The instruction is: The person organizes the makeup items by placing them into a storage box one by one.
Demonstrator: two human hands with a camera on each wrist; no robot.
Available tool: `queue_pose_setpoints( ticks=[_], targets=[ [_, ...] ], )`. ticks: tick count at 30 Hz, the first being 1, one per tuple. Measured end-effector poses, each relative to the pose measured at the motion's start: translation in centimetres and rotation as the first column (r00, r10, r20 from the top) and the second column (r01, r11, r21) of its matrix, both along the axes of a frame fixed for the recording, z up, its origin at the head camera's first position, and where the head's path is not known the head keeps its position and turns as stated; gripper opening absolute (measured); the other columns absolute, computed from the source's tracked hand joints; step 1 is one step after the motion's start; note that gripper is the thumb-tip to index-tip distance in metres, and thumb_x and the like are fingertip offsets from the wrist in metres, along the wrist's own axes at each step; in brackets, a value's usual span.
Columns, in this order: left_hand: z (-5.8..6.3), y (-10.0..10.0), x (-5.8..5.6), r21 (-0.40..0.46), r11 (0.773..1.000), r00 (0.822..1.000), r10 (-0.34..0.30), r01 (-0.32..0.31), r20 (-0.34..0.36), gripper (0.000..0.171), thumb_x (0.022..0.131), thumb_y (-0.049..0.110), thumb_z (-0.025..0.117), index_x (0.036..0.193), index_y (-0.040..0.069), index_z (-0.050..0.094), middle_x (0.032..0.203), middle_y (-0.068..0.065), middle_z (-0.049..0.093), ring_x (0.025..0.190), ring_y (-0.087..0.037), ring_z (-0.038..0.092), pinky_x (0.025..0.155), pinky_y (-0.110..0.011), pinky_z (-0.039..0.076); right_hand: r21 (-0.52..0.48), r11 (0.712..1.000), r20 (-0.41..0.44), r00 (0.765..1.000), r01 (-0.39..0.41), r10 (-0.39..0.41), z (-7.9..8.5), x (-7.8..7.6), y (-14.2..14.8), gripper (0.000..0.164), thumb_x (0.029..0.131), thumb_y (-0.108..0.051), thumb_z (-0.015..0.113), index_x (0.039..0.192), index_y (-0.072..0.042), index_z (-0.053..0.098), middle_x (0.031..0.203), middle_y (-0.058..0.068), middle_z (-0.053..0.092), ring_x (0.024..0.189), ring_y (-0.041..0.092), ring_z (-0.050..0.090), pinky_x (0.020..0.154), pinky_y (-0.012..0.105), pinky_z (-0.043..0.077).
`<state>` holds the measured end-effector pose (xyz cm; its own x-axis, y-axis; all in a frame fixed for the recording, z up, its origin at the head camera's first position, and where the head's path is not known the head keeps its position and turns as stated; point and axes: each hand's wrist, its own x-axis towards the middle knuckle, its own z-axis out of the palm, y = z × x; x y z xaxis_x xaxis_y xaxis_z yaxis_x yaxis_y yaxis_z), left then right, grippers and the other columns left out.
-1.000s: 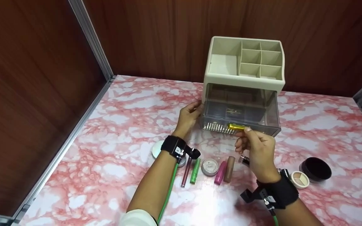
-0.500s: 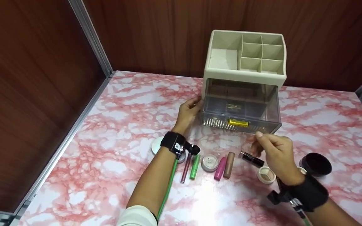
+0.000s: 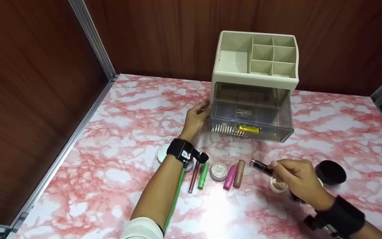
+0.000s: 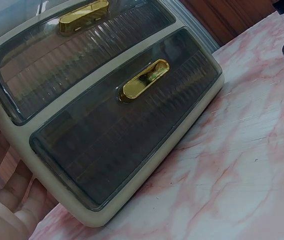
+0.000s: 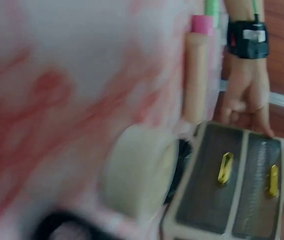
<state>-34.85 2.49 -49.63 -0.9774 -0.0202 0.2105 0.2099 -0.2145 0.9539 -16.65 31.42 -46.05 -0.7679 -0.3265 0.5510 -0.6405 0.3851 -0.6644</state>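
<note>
A cream organizer (image 3: 255,78) stands at the back, its clear top drawer (image 3: 284,111) pulled out with a gold handle (image 3: 248,129) on the front. In the left wrist view two lower drawers (image 4: 101,135) sit flush in the frame. My left hand (image 3: 196,118) rests along the organizer's left side, thumb at the front edge. My right hand (image 3: 298,177) pinches the end of a small black tube (image 3: 260,165) lying on the table. Beneath that hand is a round pan of tan shades (image 3: 277,186), partly covered.
A row of cosmetics lies in front: a dark red pencil (image 3: 193,179), a green tube (image 3: 203,176), a round jar (image 3: 219,171), a pink tube (image 3: 230,177) and a brown tube (image 3: 239,173). A black bowl-like container (image 3: 331,173) stands right. A pale disc (image 3: 163,153) is half behind my left wrist.
My right hand has let go of the drawer's gold handle and come right and down to the black tube. My left hand has stayed at the organizer's side.
</note>
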Motion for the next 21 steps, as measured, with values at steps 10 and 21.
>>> queue_pose_setpoints(
  ticks=[10, 21],
  targets=[
    [0.1, -0.7, 0.3, -0.058, 0.998, 1.0, 0.021, -0.02, 0.014, 0.033, 0.094, 0.011, 0.066, 0.122, -0.007, 0.062, 0.12, -0.017, 0.065, 0.1, -0.022, 0.064, 0.084, -0.031, 0.053, 0.253, 0.967, -0.083, 0.997, 0.023, -0.002, -2.0, 1.3, 2.1, 0.026, 0.072, 0.007, 0.081, 0.089, -0.011, 0.075, 0.081, -0.004, 0.071, 0.064, 0.006, 0.064, 0.056, 0.015, 0.05],
    [0.1, -0.2, 0.2, 0.026, 0.999, 0.999, -0.025, 0.024, 0.037, 0.035, 0.094, 0.015, 0.067, 0.122, -0.006, 0.062, 0.12, -0.016, 0.065, 0.099, -0.021, 0.064, 0.086, -0.032, 0.052, 0.563, 0.82, -0.372, 0.918, 0.103, 0.14, -1.5, 0.8, 3.8, 0.022, 0.077, -0.024, 0.081, 0.093, -0.012, 0.072, 0.092, -0.003, 0.067, 0.081, 0.017, 0.064, 0.069, 0.034, 0.054]
  ],
)
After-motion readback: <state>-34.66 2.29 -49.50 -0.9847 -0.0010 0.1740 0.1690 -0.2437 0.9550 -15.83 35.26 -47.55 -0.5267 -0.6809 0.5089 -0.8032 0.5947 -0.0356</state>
